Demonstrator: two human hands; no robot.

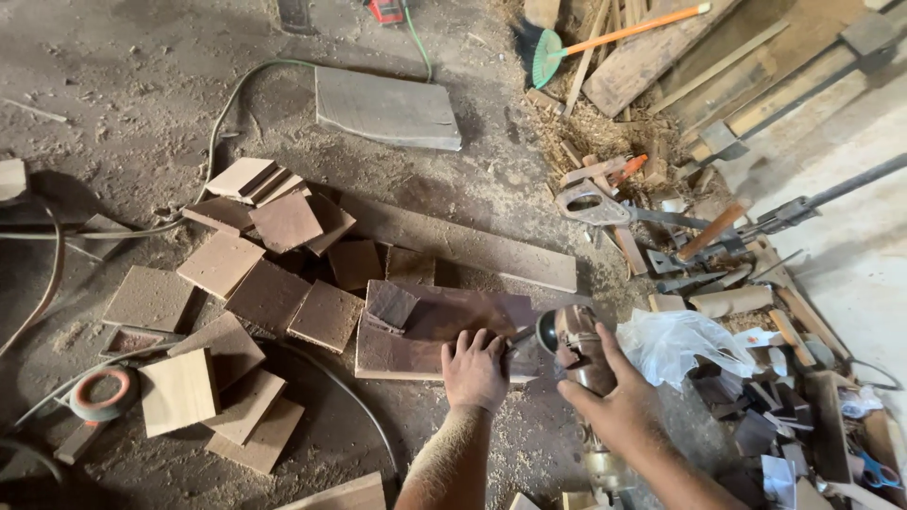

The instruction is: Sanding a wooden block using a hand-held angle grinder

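the left hand (474, 370) lies flat, palm down, fingers spread a little, pressing on the near right part of a dark reddish-brown board (430, 331) that rests on the dusty floor (123, 113). it grips nothing; it only bears down on the wood. just to its right, the right hand (609, 401) is wrapped around the body of a handheld power tool (572, 345), fingers curled closed about it, the tool's rounded head sitting at the board's right end, touching or almost touching the wood; which cannot be told. the two hands are close, the board's right edge between them.

a small dark offcut (390, 304) lies on the board's left part, beyond the left hand. right of the tool sits a crumpled clear plastic bag (675, 342). to the left, a scatter of square wooden tiles (236, 312) covers the floor, with a roll of tape (102, 392) near the lower left. farther off, a long plank (472, 247) runs behind the board, a hand saw (605, 206) lies among shavings at right, a grey slab (387, 109) rests beyond, and a broom with an orange handle (614, 33) lies at the top.
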